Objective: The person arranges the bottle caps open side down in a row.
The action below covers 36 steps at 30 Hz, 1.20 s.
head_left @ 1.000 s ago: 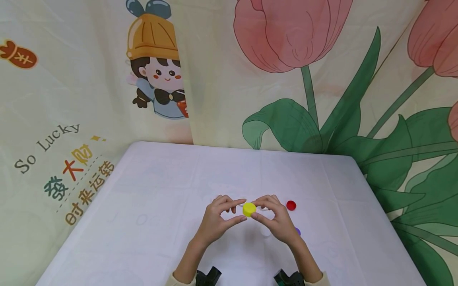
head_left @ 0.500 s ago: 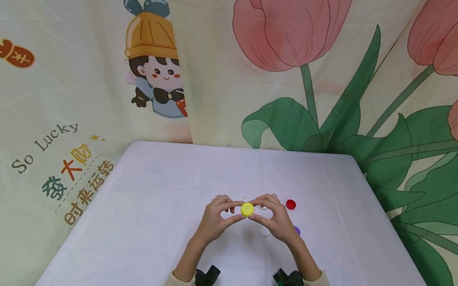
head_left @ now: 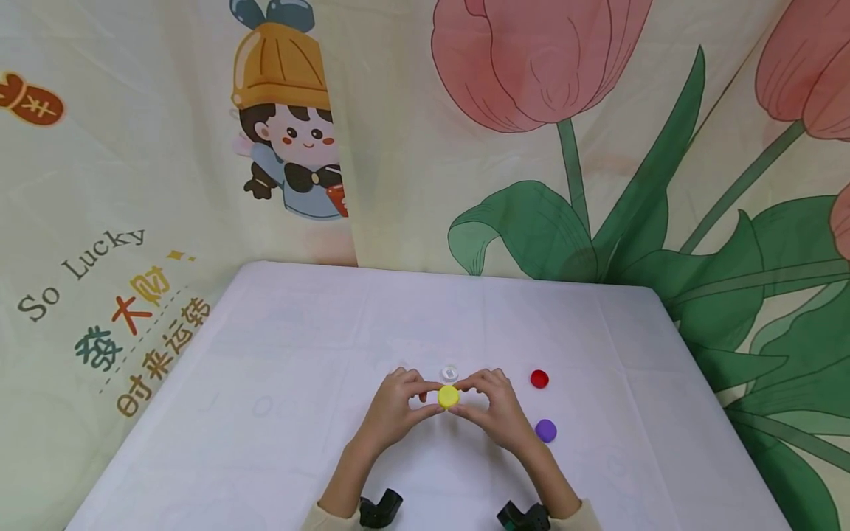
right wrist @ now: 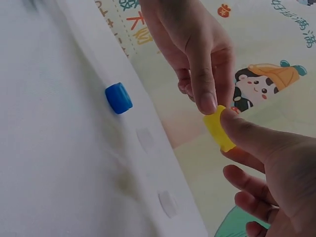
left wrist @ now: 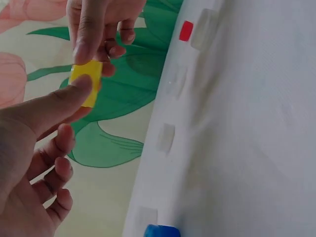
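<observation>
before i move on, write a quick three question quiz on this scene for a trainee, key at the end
1. How do the left hand and right hand meet the yellow cap? a) only one touches it b) both pinch it c) neither touches it
2. True or false: in the head view, the purple cap sits lower in the picture than the red cap.
3. Fill in: in the right wrist view, the coloured cap on the table is ____.

Key: 1. b; 2. true; 3. blue

Cream sleeves, black wrist cameras
</observation>
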{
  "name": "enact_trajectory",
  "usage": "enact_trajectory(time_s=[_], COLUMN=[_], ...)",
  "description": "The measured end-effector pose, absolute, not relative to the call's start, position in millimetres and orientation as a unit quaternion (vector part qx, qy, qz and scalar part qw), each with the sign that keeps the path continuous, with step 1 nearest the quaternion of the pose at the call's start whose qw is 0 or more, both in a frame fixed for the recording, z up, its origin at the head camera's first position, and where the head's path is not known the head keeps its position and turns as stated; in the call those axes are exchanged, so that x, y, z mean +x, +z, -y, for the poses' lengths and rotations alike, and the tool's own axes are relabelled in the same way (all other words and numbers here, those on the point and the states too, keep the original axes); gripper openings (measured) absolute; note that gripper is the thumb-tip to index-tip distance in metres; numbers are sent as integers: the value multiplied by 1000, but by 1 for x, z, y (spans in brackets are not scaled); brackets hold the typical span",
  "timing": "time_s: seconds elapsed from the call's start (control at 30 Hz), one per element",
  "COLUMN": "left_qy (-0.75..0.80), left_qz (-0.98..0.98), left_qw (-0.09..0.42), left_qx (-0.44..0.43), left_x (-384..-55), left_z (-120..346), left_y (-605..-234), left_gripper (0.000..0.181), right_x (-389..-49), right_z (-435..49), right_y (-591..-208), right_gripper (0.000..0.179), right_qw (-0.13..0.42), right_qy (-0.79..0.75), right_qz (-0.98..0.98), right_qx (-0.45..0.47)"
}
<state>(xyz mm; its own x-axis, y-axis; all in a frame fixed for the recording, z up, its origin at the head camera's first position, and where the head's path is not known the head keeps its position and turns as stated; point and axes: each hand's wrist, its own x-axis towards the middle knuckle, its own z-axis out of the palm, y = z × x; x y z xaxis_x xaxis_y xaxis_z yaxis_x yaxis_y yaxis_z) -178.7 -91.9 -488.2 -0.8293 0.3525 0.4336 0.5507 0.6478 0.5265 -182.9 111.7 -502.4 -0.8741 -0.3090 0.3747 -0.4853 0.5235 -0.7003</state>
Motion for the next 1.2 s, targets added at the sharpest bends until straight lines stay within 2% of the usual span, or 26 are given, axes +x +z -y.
enact_trajectory(time_s=[0.43,1.0,1.2], left_qy=[-221,-186,-183], left_qz=[941,949,952], left_qw=[65,55,47], left_qx=[-247,-250,-240], left_x=[-184,-185,-184], left_z=[90,84,90], left_y=[-513,-526,-522], left_gripper=[25,25,30], right_x=[-184,-184,-184], right_z=[-106,-105,-105], right_y=[-525,-533,-530], right_gripper=[30,31,38], right_qw=[58,50,46], right_qy=[291,215,217], right_qz=[923,942,942], right_qx=[244,254,253])
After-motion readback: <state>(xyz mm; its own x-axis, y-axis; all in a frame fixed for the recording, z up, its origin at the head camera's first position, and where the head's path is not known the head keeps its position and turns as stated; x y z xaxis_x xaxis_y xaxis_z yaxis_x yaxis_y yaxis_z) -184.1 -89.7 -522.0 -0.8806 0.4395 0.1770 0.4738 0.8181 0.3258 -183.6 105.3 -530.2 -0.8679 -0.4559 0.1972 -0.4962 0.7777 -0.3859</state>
